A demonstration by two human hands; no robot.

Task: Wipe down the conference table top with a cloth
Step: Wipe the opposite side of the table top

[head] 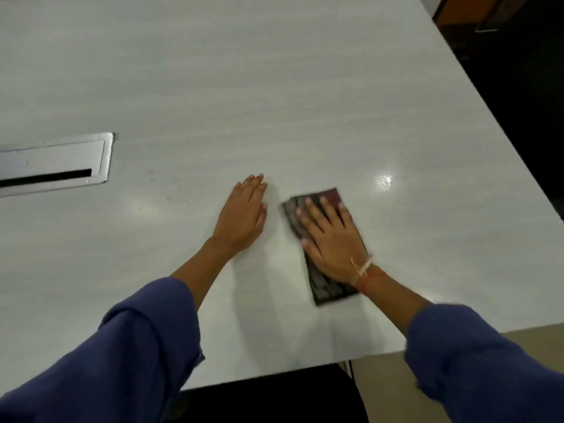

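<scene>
A pale grey conference table top (274, 102) fills most of the view. A dark, folded patterned cloth (328, 288) lies flat on it near the front right. My right hand (331, 239) presses on the cloth with straight, spread fingers and covers its middle. My left hand (244, 215) rests flat on the bare table just left of the cloth, fingers straight and together, not touching the cloth. Both arms wear blue sleeves, and threads circle my right wrist.
A metal cable hatch (58, 161) with a dark slot is set into the table at the left. The table's right edge (500, 141) runs diagonally, with dark floor beyond. A black chair (274, 395) stands under the front edge.
</scene>
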